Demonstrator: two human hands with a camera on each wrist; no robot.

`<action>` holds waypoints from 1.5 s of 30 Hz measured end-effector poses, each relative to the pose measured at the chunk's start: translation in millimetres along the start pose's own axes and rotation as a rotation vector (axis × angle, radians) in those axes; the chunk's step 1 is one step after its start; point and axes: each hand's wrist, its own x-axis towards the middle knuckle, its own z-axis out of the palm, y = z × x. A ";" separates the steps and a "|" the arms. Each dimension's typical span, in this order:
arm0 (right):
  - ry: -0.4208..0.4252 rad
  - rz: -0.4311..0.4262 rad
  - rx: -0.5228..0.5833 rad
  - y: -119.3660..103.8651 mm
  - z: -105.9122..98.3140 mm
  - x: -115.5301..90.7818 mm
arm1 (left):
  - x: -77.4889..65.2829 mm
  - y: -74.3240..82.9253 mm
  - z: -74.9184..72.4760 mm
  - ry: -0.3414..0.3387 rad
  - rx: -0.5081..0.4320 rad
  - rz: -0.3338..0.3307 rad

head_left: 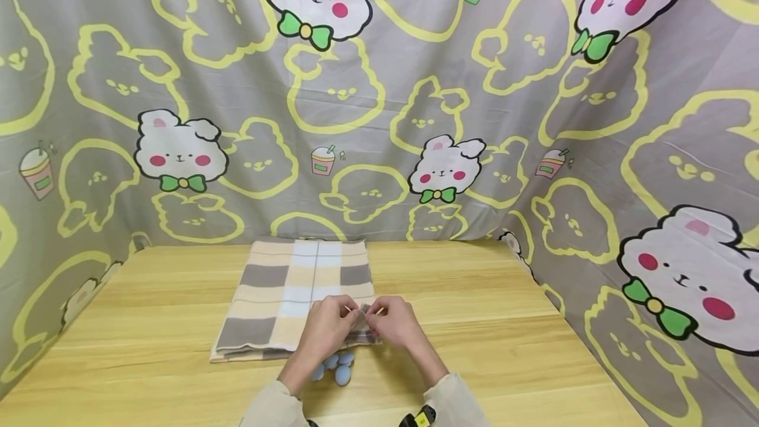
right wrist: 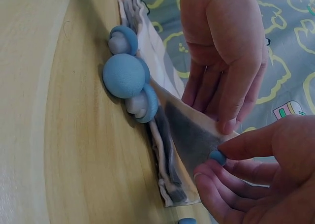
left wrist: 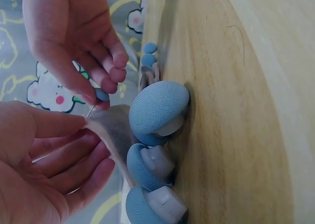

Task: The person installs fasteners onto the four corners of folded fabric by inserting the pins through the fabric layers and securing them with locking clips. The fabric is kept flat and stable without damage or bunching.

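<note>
A folded plaid cloth (head_left: 255, 302) in grey, cream and white lies on the wooden table. At its near right corner, my left hand (head_left: 325, 327) pinches the lifted edge between thumb and fingers. My right hand (head_left: 396, 323) pinches a small blue-headed pin (right wrist: 217, 157) between thumb and fingertips. In the left wrist view, the pin's thin metal shaft points at the cloth edge, right by the left fingertips. Several blue mushroom-shaped clips (head_left: 342, 375) with fabric-covered caps and pale bases lie beside the cloth's near edge, partly hidden by the left forearm in the head view.
Two small blue pieces (left wrist: 149, 54) lie beyond the clips in the left wrist view. The wooden table (head_left: 486, 335) extends on both sides of the cloth. A grey curtain (head_left: 367, 150) with rabbit prints surrounds it at the back and sides.
</note>
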 end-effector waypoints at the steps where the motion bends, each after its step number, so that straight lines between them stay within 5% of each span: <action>1: -0.001 0.003 0.004 0.0 0.3 0.0 | -0.2 -0.1 0.0 0.004 0.005 0.003; 11: 0.011 0.008 0.035 0.0 1.4 0.5 | 1.1 -1.0 -1.2 0.045 -0.038 -0.004; 25: -0.002 0.003 0.060 1.9 2.4 0.8 | 0.2 -2.3 1.9 0.003 -0.050 0.013; 45: -0.167 0.092 0.275 -1.8 -1.3 -1.8 | -2.7 -1.2 4.6 0.006 -0.038 0.089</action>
